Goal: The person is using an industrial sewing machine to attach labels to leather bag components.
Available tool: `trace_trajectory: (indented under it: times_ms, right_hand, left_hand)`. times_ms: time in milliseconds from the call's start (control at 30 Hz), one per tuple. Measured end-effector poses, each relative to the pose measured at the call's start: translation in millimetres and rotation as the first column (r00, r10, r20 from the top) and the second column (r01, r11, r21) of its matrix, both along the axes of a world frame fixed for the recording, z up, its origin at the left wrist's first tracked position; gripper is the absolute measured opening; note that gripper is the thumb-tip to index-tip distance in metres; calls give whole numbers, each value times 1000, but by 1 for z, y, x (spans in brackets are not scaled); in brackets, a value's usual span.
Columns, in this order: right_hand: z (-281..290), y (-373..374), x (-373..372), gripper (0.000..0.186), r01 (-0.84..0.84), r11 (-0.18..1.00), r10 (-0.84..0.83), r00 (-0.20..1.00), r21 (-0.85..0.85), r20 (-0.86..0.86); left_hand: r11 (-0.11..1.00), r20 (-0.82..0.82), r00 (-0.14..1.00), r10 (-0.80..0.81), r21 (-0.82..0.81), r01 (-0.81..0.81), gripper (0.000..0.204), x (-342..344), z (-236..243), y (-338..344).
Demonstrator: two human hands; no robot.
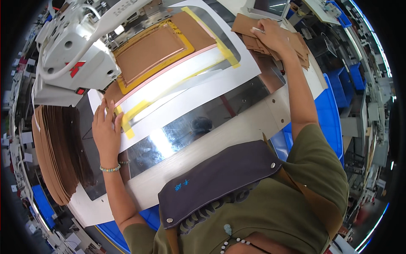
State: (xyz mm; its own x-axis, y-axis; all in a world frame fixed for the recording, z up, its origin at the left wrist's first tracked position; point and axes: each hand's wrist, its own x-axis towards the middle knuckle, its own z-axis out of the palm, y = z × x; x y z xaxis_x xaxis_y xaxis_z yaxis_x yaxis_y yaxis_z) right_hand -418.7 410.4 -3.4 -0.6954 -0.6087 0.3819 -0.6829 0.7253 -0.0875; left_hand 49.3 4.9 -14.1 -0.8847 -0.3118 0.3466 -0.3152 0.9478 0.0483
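Left hand [106, 130], fingers spread, sits at the corner of the panel [198, 33] under the yellow frame [186, 42], right hand [274, 38] on the pile [300, 48], grip unclear; dragging fingertips could skew the panel.

Lettering [182, 185] on dark apron [220, 173], green shirt [270, 207], white machine [65, 55] with red emblem [75, 69]

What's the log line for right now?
left hand: at left end of brown panel | right hand: on brown pile | yellow frame: on panel | brown stack: far left
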Motion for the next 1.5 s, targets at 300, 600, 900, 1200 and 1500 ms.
trace_trajectory:
  times_ms: [300, 600, 900, 1200, 1500]
  right_hand:
    - [28, 28, -19, 38, 65, 975, -68, 998, 215, 8]
    - [20, -12, -3, 29, 115, 985, -132, 983, 127, 131]
    - [60, -154, 41, 11, -571, 760, 569, 815, -310, -108]
    - [17, -296, 129, 17, -645, 751, 655, 754, 142, -40]
    - [7, -302, 130, 23, -723, 680, 726, 687, 124, 23]
  left_hand:
    - [980, -36, 999, 23, 197, -16, 42, 4, 24, -14]
    - [937, -21, 996, 92, 339, -79, 41, 31, 28, -66]
    - [956, -91, 976, -197, 202, 211, 36, -43, -12, -97]
    - [854, -225, 967, -117, 474, 213, 31, -88, -39, -116]
    - [871, -47, 929, -368, 332, 362, 41, -108, -10, -76]
